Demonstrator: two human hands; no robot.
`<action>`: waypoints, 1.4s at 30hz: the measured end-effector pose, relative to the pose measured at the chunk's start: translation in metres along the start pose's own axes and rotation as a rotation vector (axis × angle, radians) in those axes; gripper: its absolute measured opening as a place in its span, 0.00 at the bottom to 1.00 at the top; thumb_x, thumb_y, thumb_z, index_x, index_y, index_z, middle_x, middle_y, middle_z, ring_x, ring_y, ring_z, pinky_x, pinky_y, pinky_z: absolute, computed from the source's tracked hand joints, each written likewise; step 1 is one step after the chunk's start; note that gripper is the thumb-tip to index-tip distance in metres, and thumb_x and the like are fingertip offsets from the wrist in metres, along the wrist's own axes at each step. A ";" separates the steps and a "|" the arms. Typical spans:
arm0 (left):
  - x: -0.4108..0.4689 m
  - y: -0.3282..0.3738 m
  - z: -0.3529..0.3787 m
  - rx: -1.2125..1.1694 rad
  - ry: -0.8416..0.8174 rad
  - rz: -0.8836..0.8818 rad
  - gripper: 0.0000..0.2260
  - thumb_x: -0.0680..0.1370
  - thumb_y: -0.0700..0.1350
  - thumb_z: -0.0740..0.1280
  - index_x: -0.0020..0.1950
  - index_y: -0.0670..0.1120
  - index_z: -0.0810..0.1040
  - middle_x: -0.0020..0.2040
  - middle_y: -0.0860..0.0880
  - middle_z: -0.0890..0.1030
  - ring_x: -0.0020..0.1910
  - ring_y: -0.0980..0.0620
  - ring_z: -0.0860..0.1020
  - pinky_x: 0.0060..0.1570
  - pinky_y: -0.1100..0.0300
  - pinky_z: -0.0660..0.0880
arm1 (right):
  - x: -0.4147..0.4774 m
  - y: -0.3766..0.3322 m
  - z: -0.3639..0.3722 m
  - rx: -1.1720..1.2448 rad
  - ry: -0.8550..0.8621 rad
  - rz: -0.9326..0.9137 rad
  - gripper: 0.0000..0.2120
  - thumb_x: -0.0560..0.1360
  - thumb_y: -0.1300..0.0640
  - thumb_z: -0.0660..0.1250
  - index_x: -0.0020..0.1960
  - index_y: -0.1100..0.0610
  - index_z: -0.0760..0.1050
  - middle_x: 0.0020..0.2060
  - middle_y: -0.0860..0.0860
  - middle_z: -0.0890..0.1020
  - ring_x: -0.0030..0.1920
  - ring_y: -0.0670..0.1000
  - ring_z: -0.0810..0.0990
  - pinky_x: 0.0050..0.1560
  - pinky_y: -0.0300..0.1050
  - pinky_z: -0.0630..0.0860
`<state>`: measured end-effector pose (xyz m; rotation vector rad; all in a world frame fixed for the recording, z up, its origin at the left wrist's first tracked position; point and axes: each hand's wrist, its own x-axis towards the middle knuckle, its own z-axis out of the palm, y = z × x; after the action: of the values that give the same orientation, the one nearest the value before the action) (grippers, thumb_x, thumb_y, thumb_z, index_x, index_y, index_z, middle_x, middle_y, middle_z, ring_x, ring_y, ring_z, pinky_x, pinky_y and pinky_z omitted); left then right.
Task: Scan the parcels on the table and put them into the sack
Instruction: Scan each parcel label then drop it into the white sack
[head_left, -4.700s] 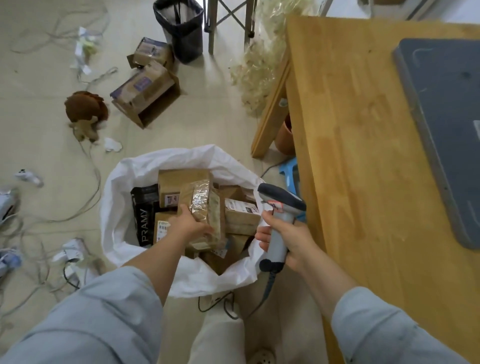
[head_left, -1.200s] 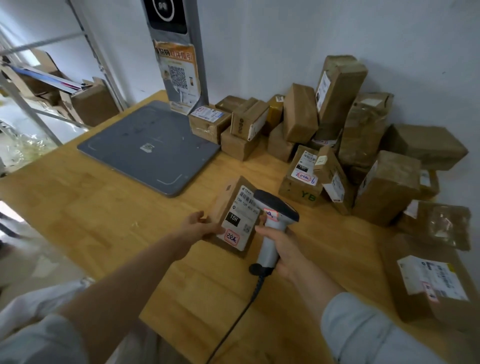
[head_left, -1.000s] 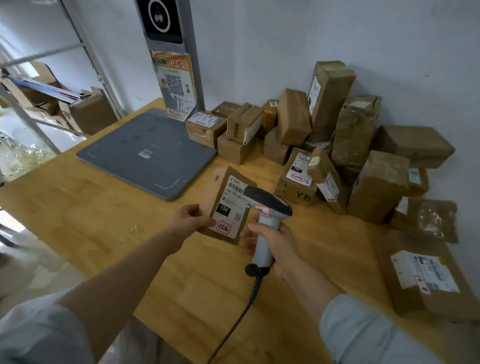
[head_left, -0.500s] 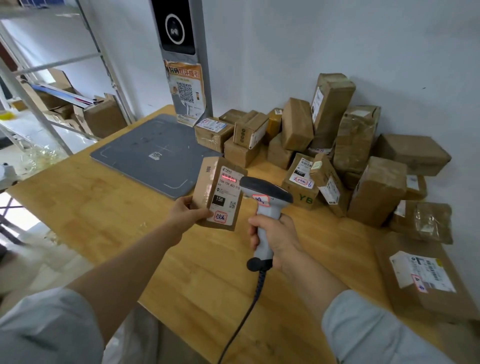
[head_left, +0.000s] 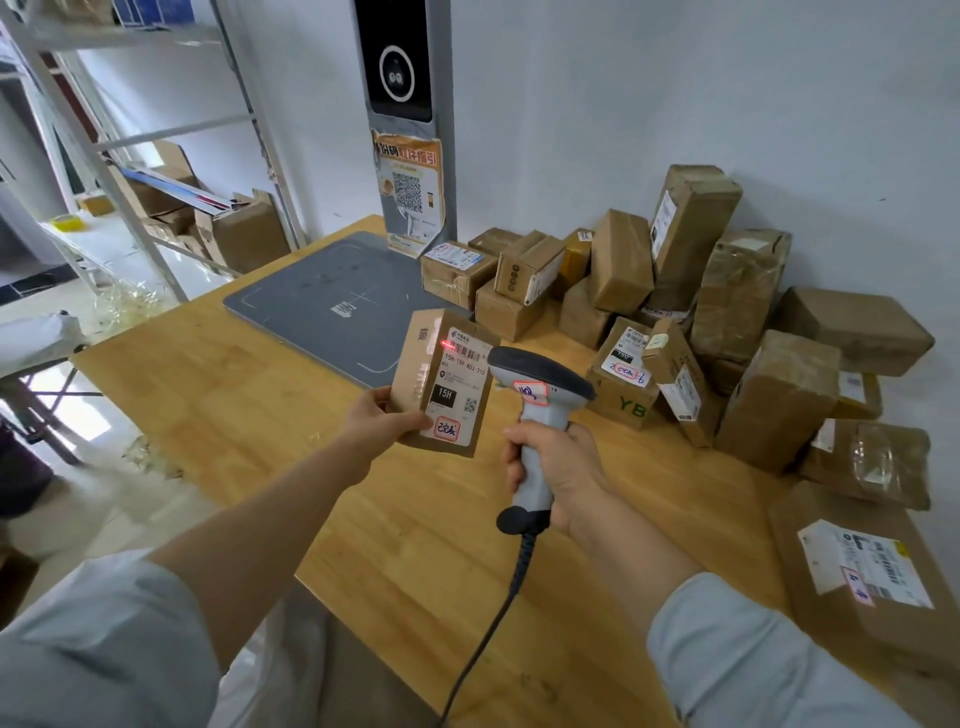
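The left grip (head_left: 382, 423) grasps a small labelled parcel (head_left: 439, 387) upright above the counter (head_left: 234, 400), a red light on its label. Just right, the right grip (head_left: 558, 465) clasps the scanner (head_left: 540, 387) by its handle. More parcels (head_left: 727, 312) pile far right against the wall.

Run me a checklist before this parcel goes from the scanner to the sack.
1. Left hand grips the small parcel, lifted off the table: ok.
2. Right hand grips the barcode scanner: ok.
3. Shipping label faces the scanner: ok.
4. Red scan light on the label, at the left end of the barcode: ok.
5. Scan registered: cannot tell.
6. Sack in view: not ok, out of frame.
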<state>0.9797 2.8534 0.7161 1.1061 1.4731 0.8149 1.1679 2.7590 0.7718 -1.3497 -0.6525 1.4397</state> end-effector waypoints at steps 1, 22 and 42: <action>-0.002 0.000 -0.001 -0.003 0.006 -0.001 0.25 0.71 0.37 0.74 0.64 0.43 0.69 0.53 0.45 0.80 0.46 0.51 0.81 0.38 0.62 0.77 | -0.001 0.000 0.001 -0.005 -0.006 0.000 0.13 0.70 0.71 0.65 0.29 0.60 0.71 0.25 0.57 0.74 0.21 0.50 0.68 0.26 0.40 0.68; -0.081 -0.080 -0.103 -0.199 0.405 -0.171 0.27 0.65 0.45 0.77 0.60 0.40 0.75 0.51 0.45 0.83 0.48 0.49 0.83 0.50 0.55 0.80 | -0.012 0.049 0.073 -0.094 -0.354 0.129 0.04 0.72 0.66 0.68 0.40 0.59 0.75 0.26 0.54 0.77 0.22 0.49 0.70 0.25 0.39 0.69; -0.144 -0.291 -0.328 -0.056 1.145 -0.772 0.25 0.65 0.53 0.77 0.54 0.38 0.79 0.48 0.43 0.80 0.45 0.44 0.78 0.45 0.52 0.77 | 0.035 0.218 0.319 -0.540 -0.615 0.573 0.08 0.70 0.72 0.69 0.46 0.65 0.74 0.35 0.59 0.84 0.28 0.51 0.82 0.25 0.39 0.74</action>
<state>0.5978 2.6441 0.5620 -0.1574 2.5319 0.9252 0.8060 2.7941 0.6361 -1.5798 -1.1774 2.3008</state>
